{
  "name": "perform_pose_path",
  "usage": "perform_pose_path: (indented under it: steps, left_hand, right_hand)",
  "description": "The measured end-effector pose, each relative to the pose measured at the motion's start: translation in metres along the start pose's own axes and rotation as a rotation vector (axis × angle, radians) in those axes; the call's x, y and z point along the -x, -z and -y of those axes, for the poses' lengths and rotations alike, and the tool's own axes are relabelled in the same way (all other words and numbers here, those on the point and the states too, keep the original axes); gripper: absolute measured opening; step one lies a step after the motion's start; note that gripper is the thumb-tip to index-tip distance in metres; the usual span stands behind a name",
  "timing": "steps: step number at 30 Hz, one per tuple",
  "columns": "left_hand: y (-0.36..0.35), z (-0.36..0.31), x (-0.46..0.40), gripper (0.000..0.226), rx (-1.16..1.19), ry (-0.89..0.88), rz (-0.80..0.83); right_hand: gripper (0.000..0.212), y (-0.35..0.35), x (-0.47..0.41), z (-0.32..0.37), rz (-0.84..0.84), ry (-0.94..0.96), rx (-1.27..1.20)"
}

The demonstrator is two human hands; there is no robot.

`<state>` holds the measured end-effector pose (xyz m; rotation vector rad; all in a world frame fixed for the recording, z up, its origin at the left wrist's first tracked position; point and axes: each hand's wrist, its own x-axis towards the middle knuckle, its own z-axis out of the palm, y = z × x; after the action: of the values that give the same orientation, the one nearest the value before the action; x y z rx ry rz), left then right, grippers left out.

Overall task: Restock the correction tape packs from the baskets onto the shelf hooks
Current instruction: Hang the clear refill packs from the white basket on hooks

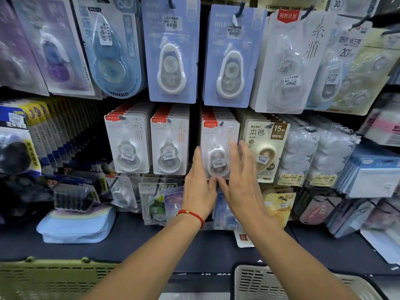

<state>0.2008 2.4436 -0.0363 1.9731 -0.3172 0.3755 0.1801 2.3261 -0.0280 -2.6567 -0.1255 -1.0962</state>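
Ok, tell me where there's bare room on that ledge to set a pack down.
Bare dark ledge lies between the light blue pouch and the left hand's forearm, and nearer, above the olive basket. Right of the right hand, around the fallen white pack, it is crowded by leaning packs.
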Motion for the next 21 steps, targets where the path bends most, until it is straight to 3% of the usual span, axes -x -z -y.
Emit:
perform_pose_path:
  steps: [3,6,8,11,15,21]
  left_hand:
    - [0.013,-0.001,0.009,0.081,-0.067,-0.020,-0.021]
    - [0.040,0.000,0.015,0.066,-0.154,-0.189,-0.167]
    - [0.062,0.010,0.012,0.061,-0.343,-0.287,-0.293]
    - [0.091,0.026,0.003,0.058,-0.714,-0.256,-0.435]
    - [0.107,0.044,-0.007,0.064,-0.839,-0.229,-0.387]
    - [0.107,0.068,-0.019,0.067,-0.759,-0.228,-0.343]
  right_hand:
    - [0.082,0.006,0.003,-0.002,-0.020,0.170,0.168]
    - [0.075,0.007,0.006,-0.002,-0.060,0.257,0.262]
    - [0.071,0.005,0.007,0.003,-0.111,0.273,0.295]
    - [0.069,-0.003,0.000,0.022,-0.145,0.378,0.315]
    - [0.086,-0.020,-0.025,0.062,-0.068,0.396,0.360]
    - [0.094,-0.044,-0.044,0.073,-0.052,0.318,0.414]
